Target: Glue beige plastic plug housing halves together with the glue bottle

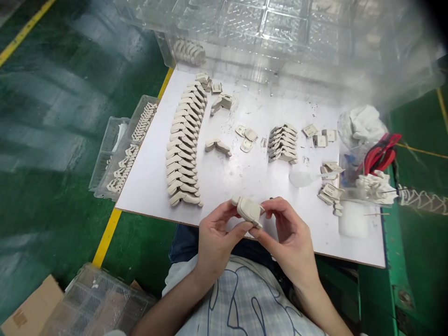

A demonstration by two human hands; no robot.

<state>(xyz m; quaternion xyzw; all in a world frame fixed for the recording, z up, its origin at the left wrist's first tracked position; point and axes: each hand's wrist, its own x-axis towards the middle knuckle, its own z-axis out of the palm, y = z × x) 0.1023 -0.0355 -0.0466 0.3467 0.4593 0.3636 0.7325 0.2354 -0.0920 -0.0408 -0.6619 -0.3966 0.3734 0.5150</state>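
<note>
Above the near edge of the white board [241,179], a beige piece [249,209] is held up: the left hand [217,234] pinches its left side between thumb and fingers, the right hand [293,237] its right edge likewise. The step in hand appears to be fitting or checking; the next move would call for steady, even pressure from both thumbs.

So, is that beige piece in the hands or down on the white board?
Held: the left hand and right hand both have fingers on the beige piece.
</note>
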